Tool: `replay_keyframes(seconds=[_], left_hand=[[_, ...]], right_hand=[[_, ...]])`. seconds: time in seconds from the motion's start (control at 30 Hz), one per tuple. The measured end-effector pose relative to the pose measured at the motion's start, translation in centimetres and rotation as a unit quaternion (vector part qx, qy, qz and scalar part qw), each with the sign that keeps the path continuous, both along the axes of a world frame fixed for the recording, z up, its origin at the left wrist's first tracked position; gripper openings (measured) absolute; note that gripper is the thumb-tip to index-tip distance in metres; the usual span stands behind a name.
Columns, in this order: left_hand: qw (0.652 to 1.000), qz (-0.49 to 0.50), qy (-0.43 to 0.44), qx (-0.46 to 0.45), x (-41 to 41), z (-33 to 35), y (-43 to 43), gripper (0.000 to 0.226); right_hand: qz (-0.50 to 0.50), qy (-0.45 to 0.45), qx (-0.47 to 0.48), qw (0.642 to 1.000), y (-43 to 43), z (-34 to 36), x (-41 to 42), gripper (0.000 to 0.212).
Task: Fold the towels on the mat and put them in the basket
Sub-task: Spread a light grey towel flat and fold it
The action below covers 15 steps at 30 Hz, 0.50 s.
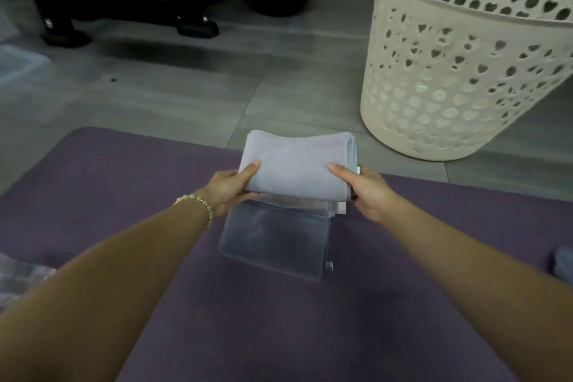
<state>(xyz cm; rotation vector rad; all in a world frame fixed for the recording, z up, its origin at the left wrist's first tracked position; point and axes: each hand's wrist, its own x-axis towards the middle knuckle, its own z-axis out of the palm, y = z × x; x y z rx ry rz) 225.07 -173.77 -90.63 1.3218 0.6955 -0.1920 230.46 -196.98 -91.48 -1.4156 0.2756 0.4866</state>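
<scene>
While both hands hold it just above the purple mat (pixel 124 180), the folded towel (pixel 294 164), pale blue and squared off, is raised a little over a second folded towel (pixel 276 239), a darker grey one that lies flat on the mat directly beneath and nearer the person. The left hand (pixel 231 187) has its grip clamped on the towel's left edge, thumb on top and fingers tucked underneath. The right hand (pixel 366 192) pinches the right edge the same way, beside a small white tag. The towel's long side seems to run across, from one hand to the other.

The white basket (pixel 449 77), its wall pierced with heart-shaped holes, stands on the grey tiled floor (pixel 186 96) just off the mat, ahead and to the right of the towel. It is plainly nearer the right hand than the left, and its rim sits well above the level of the towel. To my eye the folding of this piece is done, and the coming move is a carry forward and rightward, up over that rim, with the right hand leading. More cloth shows at the mat's right edge (pixel 561 263).
</scene>
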Motion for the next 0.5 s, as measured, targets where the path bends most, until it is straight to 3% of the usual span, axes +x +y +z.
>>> replay_keyframes(seconds=[0.1,0.4,0.5], left_hand=[[0.999,0.024,-0.005,0.036,1.4,-2.4,0.8,0.038],[0.995,0.031,0.011,0.097,3.0,-7.9,1.6,0.051],[0.993,0.039,0.013,0.108,3.2,-8.6,1.6,0.051]], right_hand=[[-0.024,0.001,-0.002,1.0,1.4,-2.5,1.1,0.044],[-0.052,0.023,-0.064,0.996,2.3,-8.5,1.5,0.043],[-0.061,0.026,-0.075,0.995,2.6,-8.9,1.4,0.034]])
